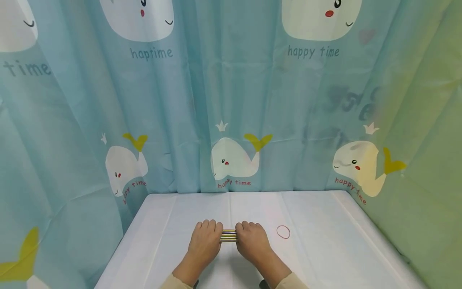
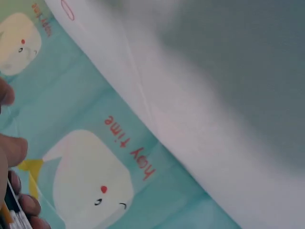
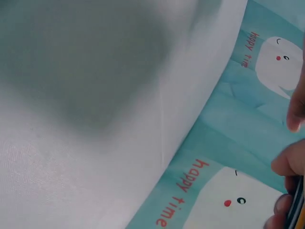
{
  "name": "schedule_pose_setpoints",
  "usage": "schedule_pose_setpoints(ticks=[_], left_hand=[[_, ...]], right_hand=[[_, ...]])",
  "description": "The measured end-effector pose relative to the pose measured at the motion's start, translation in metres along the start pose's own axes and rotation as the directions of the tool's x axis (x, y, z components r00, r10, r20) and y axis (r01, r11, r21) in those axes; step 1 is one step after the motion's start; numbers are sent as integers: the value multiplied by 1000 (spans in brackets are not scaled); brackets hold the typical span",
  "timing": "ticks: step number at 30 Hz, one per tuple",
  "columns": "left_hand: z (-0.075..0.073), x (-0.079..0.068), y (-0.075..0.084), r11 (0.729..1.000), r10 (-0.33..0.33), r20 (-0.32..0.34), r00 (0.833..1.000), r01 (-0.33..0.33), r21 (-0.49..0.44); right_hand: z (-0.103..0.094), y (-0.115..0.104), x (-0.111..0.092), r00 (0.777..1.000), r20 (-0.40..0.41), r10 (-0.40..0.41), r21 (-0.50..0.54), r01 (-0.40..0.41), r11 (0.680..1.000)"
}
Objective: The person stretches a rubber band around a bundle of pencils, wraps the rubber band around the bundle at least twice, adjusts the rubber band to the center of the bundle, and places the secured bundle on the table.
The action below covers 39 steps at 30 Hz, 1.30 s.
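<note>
A bundle of slim pencils (image 1: 229,235), with yellow and dark barrels, lies crosswise between my two hands over the white table. My left hand (image 1: 205,241) grips one end with curled fingers, and my right hand (image 1: 252,243) grips the other. Only a short middle stretch shows between the fists; both ends are hidden. At the left wrist view's lower left corner, dark and orange pencils (image 2: 11,210) show among the fingers. The right wrist view has pencils (image 3: 296,205) under the thumb at its right edge. A thin red rubber band (image 1: 283,232) lies to the right of my right hand.
The white-covered table (image 1: 325,249) carries soft shadows below the hands. A blue-green curtain (image 1: 231,100) with printed whales hangs along its back and sides. Beige sleeves (image 1: 292,281) come in at the bottom.
</note>
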<state>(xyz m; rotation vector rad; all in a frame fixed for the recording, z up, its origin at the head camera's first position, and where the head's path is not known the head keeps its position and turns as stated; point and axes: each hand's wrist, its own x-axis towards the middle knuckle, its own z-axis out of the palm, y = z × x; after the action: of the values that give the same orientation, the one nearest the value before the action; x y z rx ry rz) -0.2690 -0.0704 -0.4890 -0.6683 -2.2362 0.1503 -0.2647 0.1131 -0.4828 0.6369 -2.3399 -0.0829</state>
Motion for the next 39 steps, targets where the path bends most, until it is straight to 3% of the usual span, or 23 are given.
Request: schedule_pose_setpoints(ticks=[5, 9, 14, 21, 26, 30, 33, 35, 36, 37, 38, 39], left_hand=[[-2, 6, 2, 997, -77, -173, 982, 77, -12], [-9, 11, 6, 994, -112, -241, 964, 108, -32], [-9, 14, 6, 996, -89, -261, 961, 91, -7], [-8, 16, -3, 999, 10, -267, 964, 3, 50], [-9, 20, -5, 998, 25, -288, 957, -9, 57], [-13, 23, -6, 999, 10, -263, 965, 2, 43], [-16, 23, -10, 999, -3, -226, 974, 13, 40], [-17, 23, -14, 998, -16, -204, 979, 26, 49], [-18, 23, -16, 998, -21, -197, 980, 32, 52], [-18, 23, -18, 998, -25, -196, 980, 36, 52], [-19, 23, -20, 998, -29, -195, 980, 40, 53], [-19, 23, -21, 997, -31, -194, 980, 44, 59]], right_hand=[[-5, -1, 4, 997, -56, 52, -1, -52, 999], [-11, -2, 7, 991, -83, 103, 1, -103, 995], [-18, 6, 9, 990, -132, 51, 0, -51, 999], [-23, 13, 8, 979, -193, -64, -10, 63, 998], [-24, 13, 9, 982, -180, -63, -10, 62, 998], [-27, 14, 11, 984, -168, -50, 17, 53, 998], [-32, 20, 12, 991, -131, -6, 119, 22, 993], [-35, 26, 10, 997, -63, 51, 249, -34, 968], [-36, 30, 9, 996, -18, 88, 341, -76, 937], [-38, 33, 8, 991, 29, 130, 442, -129, 888], [-39, 37, 6, 984, 71, 166, 555, -177, 813], [-39, 40, 5, 974, 107, 198, 666, -218, 713]])
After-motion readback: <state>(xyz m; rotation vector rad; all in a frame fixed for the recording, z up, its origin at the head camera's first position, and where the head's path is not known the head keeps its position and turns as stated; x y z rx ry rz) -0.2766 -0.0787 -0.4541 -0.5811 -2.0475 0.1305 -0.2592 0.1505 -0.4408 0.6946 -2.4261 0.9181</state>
